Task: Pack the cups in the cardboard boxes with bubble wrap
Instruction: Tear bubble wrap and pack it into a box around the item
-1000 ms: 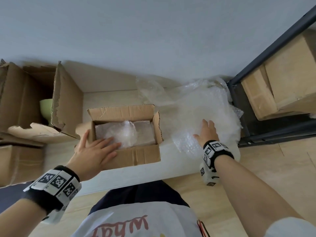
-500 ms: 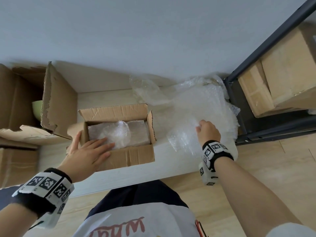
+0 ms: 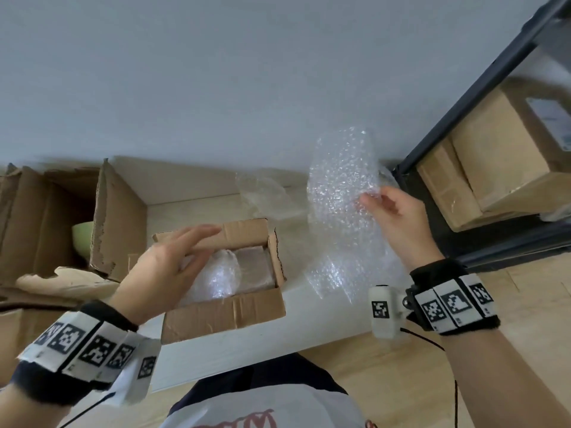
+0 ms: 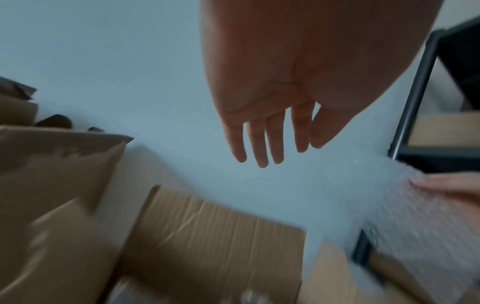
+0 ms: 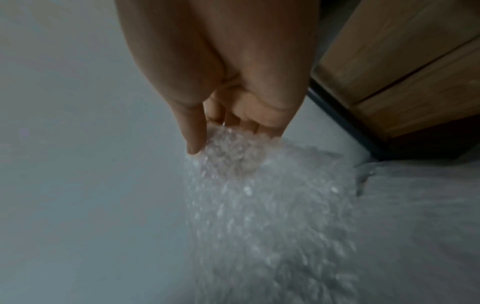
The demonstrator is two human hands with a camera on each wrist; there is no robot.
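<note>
The right hand [image 3: 398, 217] pinches a sheet of bubble wrap [image 3: 343, 186] at its edge, letting it hang free — likely padding for the small cardboard box [image 3: 228, 313]. The left hand [image 3: 163, 270], fingers straight and slightly apart, hovers above the box's wrapped bundle [image 3: 219, 273] — presumably 1 cup.

The white tabletop [image 3: 216, 350] stands against a pale wall. A small open cardboard box [image 3: 222, 313] sits on it near the front edge. Left of that box lies a larger torn cardboard box [image 3: 120, 223] on its side; right of and behind the small box lies crumpled bubble wrap [image 3: 268, 196].
</note>
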